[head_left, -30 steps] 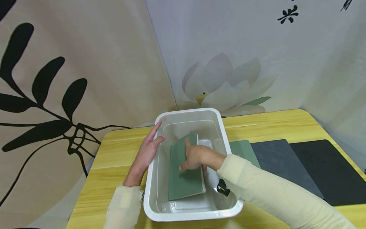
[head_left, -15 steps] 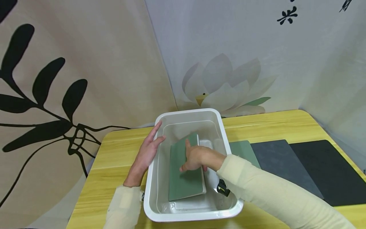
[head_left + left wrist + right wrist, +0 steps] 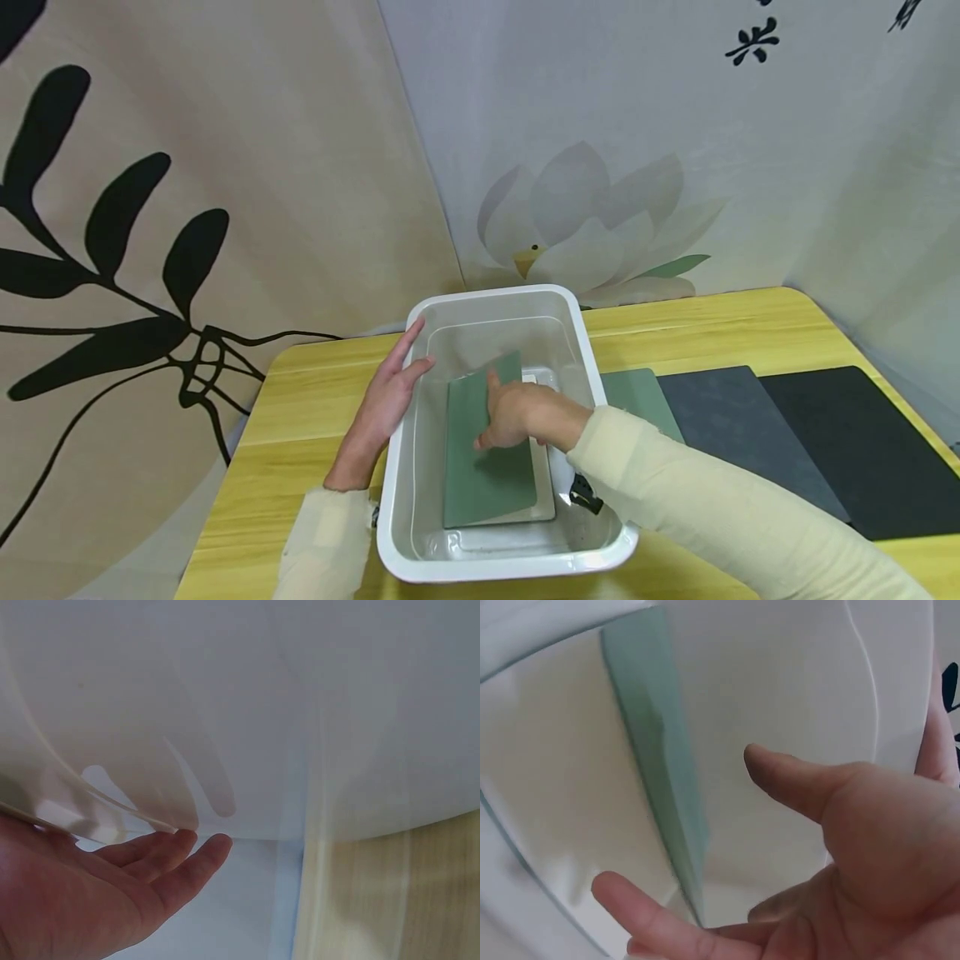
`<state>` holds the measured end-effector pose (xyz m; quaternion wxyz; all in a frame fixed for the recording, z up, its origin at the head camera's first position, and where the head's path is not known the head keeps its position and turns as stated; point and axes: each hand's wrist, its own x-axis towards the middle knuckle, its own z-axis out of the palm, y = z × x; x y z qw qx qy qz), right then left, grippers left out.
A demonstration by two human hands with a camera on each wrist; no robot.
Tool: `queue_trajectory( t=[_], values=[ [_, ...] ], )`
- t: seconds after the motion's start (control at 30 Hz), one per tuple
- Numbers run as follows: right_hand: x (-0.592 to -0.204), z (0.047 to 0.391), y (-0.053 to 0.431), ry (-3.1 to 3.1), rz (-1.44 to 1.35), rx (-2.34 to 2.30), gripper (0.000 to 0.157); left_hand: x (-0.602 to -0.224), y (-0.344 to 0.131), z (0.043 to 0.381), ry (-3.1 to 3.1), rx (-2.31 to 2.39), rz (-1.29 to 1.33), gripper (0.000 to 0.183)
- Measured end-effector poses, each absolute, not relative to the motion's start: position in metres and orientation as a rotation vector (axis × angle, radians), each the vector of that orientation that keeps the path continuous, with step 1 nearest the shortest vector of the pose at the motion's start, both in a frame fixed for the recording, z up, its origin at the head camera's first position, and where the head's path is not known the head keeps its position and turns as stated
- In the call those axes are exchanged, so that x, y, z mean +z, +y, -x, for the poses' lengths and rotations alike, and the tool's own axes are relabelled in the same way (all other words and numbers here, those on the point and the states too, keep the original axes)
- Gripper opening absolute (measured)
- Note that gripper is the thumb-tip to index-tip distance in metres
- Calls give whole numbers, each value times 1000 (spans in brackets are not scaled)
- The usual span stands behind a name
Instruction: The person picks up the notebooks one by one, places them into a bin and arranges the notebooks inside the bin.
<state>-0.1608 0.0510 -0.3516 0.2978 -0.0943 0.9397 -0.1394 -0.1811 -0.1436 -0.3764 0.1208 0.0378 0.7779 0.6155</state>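
A white plastic tub (image 3: 506, 564) stands on the wooden table. Inside lies a green notebook (image 3: 487, 492), its cover parted from the cream pages (image 3: 543, 500) along the right side. My right hand (image 3: 513, 412) is over the notebook, with fingers curled at the cover's right edge. In the right wrist view the green cover (image 3: 649, 727) rises as a narrow strip beside pale pages (image 3: 555, 765), with thumb and fingers spread on either side of it. My left hand (image 3: 378, 400) rests along the tub's left rim; in the left wrist view its extended fingers (image 3: 187, 870) touch the tub's outer wall.
Right of the tub lie another green notebook (image 3: 641, 396), a dark grey one (image 3: 742, 433) and a flat black piece (image 3: 862, 450). The wooden table (image 3: 300, 417) has its back edge against printed cloth walls (image 3: 600, 83).
The notebook's cover has come apart from its pages, so that a cream strip shows along the right and bottom. Both hands stay almost in place.
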Motion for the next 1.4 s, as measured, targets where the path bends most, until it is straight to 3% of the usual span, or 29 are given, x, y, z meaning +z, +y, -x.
queue_trajectory(
  t=[0.47, 1.4],
  values=[
    [-349, 156, 46, 2573, 294, -204, 106, -377, -146, 180, 2293, 1793, -89, 55],
    [-334, 162, 52, 2609, 400, -411, 85, -376, -144, 182, 2300, 1782, -98, 57]
  ],
)
